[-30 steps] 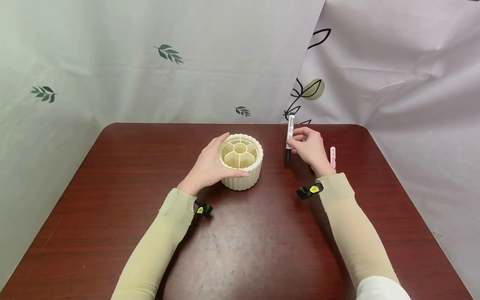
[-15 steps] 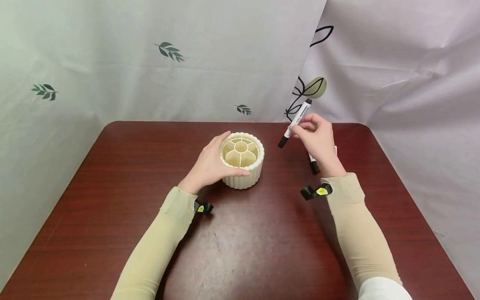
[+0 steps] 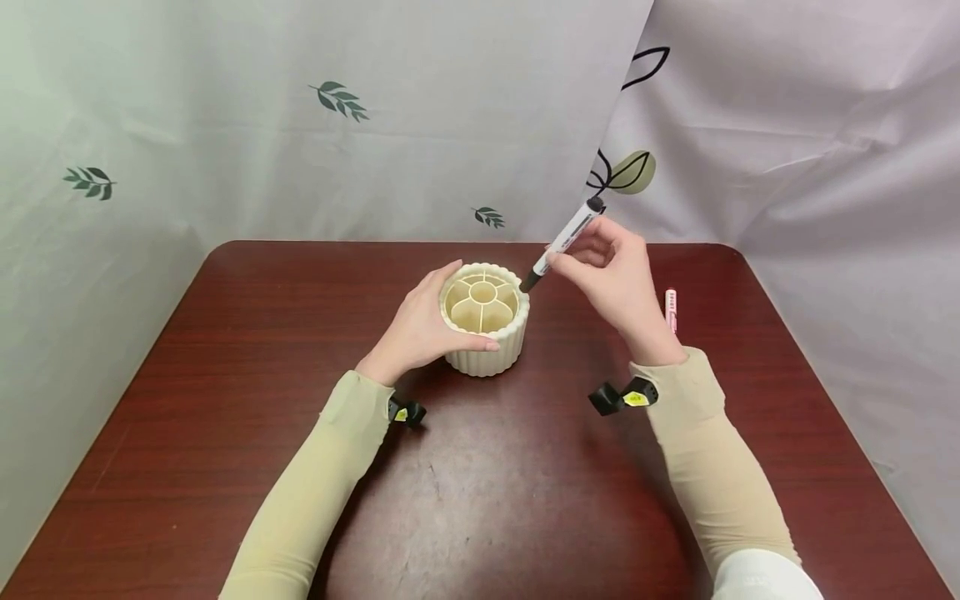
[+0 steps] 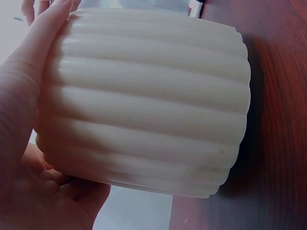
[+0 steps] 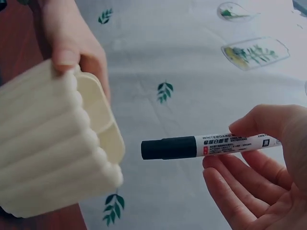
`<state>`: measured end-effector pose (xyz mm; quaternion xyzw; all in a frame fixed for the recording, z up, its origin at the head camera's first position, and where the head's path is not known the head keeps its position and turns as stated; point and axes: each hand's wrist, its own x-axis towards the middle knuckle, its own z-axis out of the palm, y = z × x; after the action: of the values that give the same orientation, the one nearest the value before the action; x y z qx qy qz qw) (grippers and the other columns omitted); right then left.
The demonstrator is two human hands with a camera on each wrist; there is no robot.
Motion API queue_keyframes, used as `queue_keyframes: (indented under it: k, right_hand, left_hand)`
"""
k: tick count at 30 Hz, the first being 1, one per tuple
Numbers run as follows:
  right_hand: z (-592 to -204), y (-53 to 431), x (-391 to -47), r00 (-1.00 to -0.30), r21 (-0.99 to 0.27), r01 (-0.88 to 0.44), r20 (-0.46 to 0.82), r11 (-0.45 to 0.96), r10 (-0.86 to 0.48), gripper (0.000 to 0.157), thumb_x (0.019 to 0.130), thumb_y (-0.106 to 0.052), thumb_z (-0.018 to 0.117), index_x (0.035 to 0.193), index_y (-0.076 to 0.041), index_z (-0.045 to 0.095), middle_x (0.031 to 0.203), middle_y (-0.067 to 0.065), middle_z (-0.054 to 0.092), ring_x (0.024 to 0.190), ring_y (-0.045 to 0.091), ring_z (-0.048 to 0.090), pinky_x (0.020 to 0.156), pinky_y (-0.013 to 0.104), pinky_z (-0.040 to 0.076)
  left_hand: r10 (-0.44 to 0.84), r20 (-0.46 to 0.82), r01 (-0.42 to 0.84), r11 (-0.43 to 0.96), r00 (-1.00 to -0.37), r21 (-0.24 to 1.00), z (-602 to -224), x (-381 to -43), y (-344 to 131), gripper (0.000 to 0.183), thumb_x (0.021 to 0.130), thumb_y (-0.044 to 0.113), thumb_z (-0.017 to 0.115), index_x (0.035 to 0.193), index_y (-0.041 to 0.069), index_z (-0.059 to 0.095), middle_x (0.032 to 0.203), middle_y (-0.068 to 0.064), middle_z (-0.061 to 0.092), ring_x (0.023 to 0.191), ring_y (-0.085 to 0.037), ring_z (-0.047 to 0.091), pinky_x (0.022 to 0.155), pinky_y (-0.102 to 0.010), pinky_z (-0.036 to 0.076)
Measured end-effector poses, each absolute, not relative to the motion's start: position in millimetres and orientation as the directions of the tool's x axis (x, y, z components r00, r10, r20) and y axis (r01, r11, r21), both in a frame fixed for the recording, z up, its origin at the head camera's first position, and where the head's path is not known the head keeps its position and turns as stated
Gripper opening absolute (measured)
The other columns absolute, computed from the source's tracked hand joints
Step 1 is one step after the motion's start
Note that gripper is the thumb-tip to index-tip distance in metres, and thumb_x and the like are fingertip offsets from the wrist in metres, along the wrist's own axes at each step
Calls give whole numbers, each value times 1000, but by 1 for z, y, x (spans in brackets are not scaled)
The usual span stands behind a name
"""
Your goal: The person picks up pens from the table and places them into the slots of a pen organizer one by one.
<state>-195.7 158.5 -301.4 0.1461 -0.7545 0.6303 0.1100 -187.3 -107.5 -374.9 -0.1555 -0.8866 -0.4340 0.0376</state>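
Observation:
My left hand point(image 3: 420, 325) grips a cream, fluted pen holder point(image 3: 489, 357) on the table, thumb along the front and fingers round the far side. The holder stands upright, with a round centre slot and several compartments round it. My right hand point(image 3: 615, 275) pinches a white whiteboard marker point(image 3: 567, 239) between thumb and fingers. The marker slants, its black cap point(image 5: 168, 148) low and aimed at the holder. In the right wrist view a small gap separates the cap from the rim point(image 5: 88, 124). The left wrist view is mostly filled by the holder's ribbed wall point(image 4: 148, 100).
A marker with a pink-and-white barrel point(image 3: 671, 310) lies on the dark red table point(image 3: 480, 492), partly behind my right wrist. In the left wrist view part of a white marker point(image 4: 195, 8) shows beyond the holder. A white leaf-print curtain point(image 3: 405, 167) hangs behind the table.
My right hand has lifted the marker from right of the pen holder, tilted it and brought it left to the rim. The left hand and the holder stay in place.

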Motion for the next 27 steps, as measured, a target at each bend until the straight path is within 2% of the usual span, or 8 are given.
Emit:
queue_keyframes:
  k: [8,13,20,27]
  right_hand:
    - [-317,149,-196,-943,-913,-325,295,245,-154,23,82,-9,85,97,-4,68,89,6,74,79,18,73,71,26,56]
    - [-327,145,-198,-942,-895,-320,266,312,-206,24,82,-12,86,97,-3,69,90,8,75,78,20,72,73,27,58]
    - [-335,142,-200,-943,-854,-316,235,414,-234,21,83,-16,86,95,-5,72,87,6,74,77,20,70,69,28,57]
    - [-337,139,-200,-937,-852,-328,237,409,-257,19,85,-16,84,97,-5,74,86,6,73,75,21,68,68,28,57]
  left_hand:
    - [245,206,313,574,-947,757,-375,-187,-108,128,52,69,93,156,19,39,152,2,44,131,-20,46,107,-42,40]
    - [250,217,324,572,-944,753,-376,-188,-108,127,53,68,93,156,18,39,151,3,45,130,-19,47,106,-42,41]
    - [253,223,331,570,-942,752,-376,-188,-108,127,53,69,92,156,17,39,150,2,45,130,-17,47,107,-41,40]
    - [255,226,335,570,-940,750,-377,-189,-108,127,53,69,92,156,17,39,151,2,45,130,-17,47,107,-41,40]
